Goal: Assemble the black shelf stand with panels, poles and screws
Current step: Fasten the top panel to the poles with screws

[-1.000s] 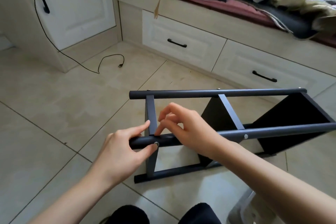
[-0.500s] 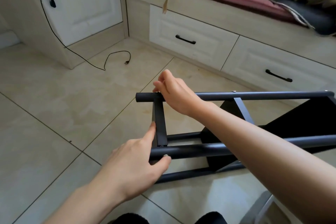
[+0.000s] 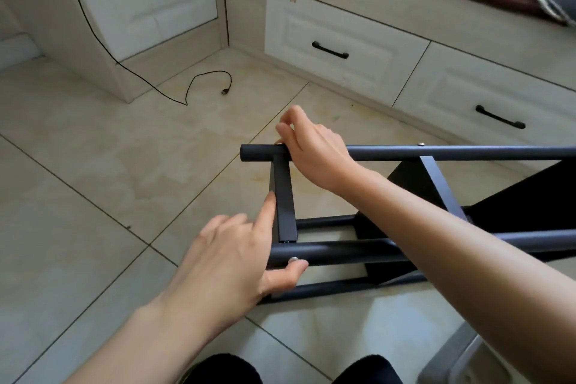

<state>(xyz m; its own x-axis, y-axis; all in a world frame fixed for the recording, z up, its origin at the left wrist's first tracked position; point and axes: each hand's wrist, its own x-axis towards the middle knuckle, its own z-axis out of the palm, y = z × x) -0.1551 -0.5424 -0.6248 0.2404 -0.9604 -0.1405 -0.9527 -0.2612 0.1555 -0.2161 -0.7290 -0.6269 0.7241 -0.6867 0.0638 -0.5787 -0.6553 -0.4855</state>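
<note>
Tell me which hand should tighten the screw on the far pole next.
Right, probably. The right hand already rests on the far pole, fingers at its screw. The left hand is busy steadying the near pole.

My L hand (image 3: 230, 259) grips the near pole (image 3: 343, 251), thumb by a screw (image 3: 293, 259); R hand (image 3: 311, 150) pinches at the far pole (image 3: 452, 153).
</note>
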